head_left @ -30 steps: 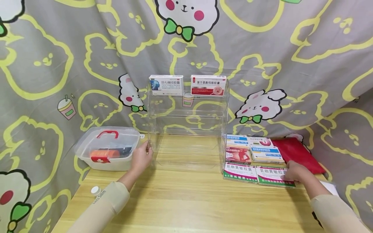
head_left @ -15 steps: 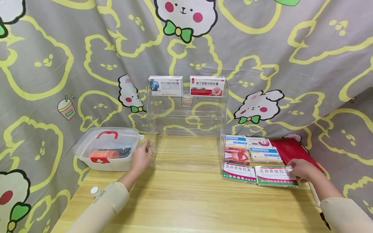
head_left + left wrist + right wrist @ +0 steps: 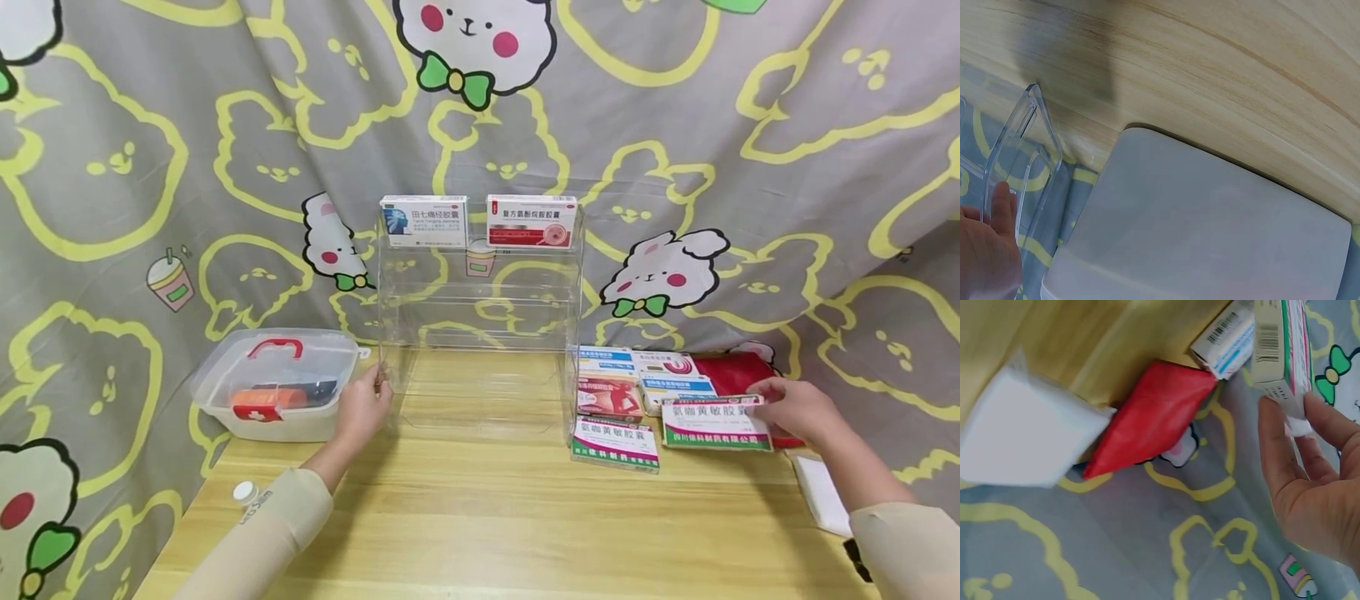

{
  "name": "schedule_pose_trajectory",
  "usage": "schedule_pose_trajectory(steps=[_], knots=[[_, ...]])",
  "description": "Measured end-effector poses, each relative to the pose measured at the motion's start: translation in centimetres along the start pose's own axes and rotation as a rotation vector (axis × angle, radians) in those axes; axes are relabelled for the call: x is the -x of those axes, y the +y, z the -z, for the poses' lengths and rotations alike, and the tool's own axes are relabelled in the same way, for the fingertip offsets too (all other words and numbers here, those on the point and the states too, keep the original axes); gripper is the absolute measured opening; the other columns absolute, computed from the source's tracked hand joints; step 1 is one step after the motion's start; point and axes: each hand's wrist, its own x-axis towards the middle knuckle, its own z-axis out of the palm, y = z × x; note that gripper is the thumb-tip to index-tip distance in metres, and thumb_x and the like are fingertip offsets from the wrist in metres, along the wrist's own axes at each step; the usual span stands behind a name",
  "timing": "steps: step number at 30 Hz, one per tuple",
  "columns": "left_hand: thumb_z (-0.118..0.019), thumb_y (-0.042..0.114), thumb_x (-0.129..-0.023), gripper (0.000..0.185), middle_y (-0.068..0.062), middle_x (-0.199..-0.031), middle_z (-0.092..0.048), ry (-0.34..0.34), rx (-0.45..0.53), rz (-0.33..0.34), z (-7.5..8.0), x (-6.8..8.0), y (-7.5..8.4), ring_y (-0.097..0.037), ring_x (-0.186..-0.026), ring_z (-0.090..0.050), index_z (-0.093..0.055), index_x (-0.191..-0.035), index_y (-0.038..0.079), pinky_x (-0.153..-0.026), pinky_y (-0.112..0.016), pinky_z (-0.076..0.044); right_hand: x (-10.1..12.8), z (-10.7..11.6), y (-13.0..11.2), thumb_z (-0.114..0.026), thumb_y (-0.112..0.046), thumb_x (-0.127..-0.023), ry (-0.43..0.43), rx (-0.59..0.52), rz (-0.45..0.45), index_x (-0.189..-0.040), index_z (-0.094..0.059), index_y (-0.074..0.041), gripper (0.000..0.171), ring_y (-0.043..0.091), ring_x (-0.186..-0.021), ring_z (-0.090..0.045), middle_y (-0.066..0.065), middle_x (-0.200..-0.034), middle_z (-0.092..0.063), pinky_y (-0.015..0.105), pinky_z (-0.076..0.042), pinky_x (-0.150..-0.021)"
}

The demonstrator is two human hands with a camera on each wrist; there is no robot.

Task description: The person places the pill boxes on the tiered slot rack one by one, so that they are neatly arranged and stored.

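A clear acrylic tiered rack (image 3: 480,333) stands at the back of the wooden table, with two medicine boxes (image 3: 480,220) on its top shelf. My left hand (image 3: 363,406) holds the rack's left side wall, whose edge (image 3: 1019,150) shows in the left wrist view with my fingers (image 3: 1002,206) on it. My right hand (image 3: 795,408) grips a green-and-white medicine box (image 3: 714,423) by its right end, lifted off the table. The same box (image 3: 1282,350) appears in the right wrist view, pinched between thumb and fingers. A matching box (image 3: 617,442) lies flat on the table.
Several more medicine boxes (image 3: 645,383) lie right of the rack, beside a red pouch (image 3: 738,375). A translucent first-aid case (image 3: 277,383) with a red handle sits left of the rack. A small white bottle (image 3: 246,492) is at the left edge, a white pad (image 3: 821,493) at the right.
My right hand has lifted the green-and-white box off the table and raised it slightly up and back. The left hand has stayed on the rack.
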Motion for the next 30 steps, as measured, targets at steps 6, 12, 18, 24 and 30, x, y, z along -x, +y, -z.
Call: schedule_pose_trajectory(steps=[6,12,18,24,30], knots=[[-0.053,0.004,-0.084,0.029,-0.019,-0.083,-0.070,0.006,-0.004,0.005,0.2,-0.1,0.1,-0.034,-0.072,-0.066,-0.063,-0.110,-0.004,-0.062,-0.045,-0.053,0.6,0.7,-2.2,-0.066,-0.026,-0.086,0.113,-0.079,0.037,-0.131,-0.048,0.007,0.058,0.017,-0.072,-0.061,0.030,-0.110,-0.052,0.029,-0.055,-0.059],[-0.054,0.003,-0.084,0.028,-0.019,-0.084,-0.070,-0.002,-0.004,0.006,0.2,-0.1,0.2,-0.033,-0.069,-0.066,-0.063,-0.110,-0.004,-0.059,-0.043,-0.053,1.0,1.9,-4.8,-0.064,-0.035,-0.088,0.181,-0.212,0.030,-0.137,-0.045,0.001,0.064,0.006,-0.070,-0.063,0.032,-0.122,-0.051,0.025,-0.055,-0.062],[-0.054,0.003,-0.084,0.027,-0.020,-0.083,-0.070,0.005,-0.004,-0.003,0.1,0.0,0.1,-0.033,-0.070,-0.066,-0.063,-0.109,-0.005,-0.058,-0.043,-0.053,1.2,3.4,-7.7,-0.062,-0.047,-0.085,0.266,-0.313,-0.013,-0.142,-0.042,-0.009,0.071,-0.003,-0.073,-0.059,0.021,-0.131,-0.046,0.021,-0.055,-0.066],[-0.054,0.003,-0.084,0.024,-0.019,-0.083,-0.070,0.007,-0.004,-0.003,0.0,-0.1,0.1,-0.034,-0.070,-0.066,-0.064,-0.104,-0.004,-0.060,-0.044,-0.053,1.5,4.8,-10.9,-0.063,-0.047,-0.084,0.330,-0.326,0.035,-0.141,-0.044,-0.013,0.068,-0.002,-0.073,-0.058,0.002,-0.113,-0.050,0.019,-0.054,-0.065],[-0.055,0.004,-0.084,0.024,-0.018,-0.083,-0.070,-0.003,-0.019,0.011,0.0,-0.1,0.1,-0.032,-0.069,-0.065,-0.064,-0.106,-0.003,-0.059,-0.043,-0.052,1.8,5.6,-13.4,-0.065,-0.043,-0.084,0.363,-0.387,0.080,-0.139,-0.047,-0.017,0.063,-0.004,-0.073,-0.059,-0.007,-0.103,-0.052,0.015,-0.053,-0.063]])
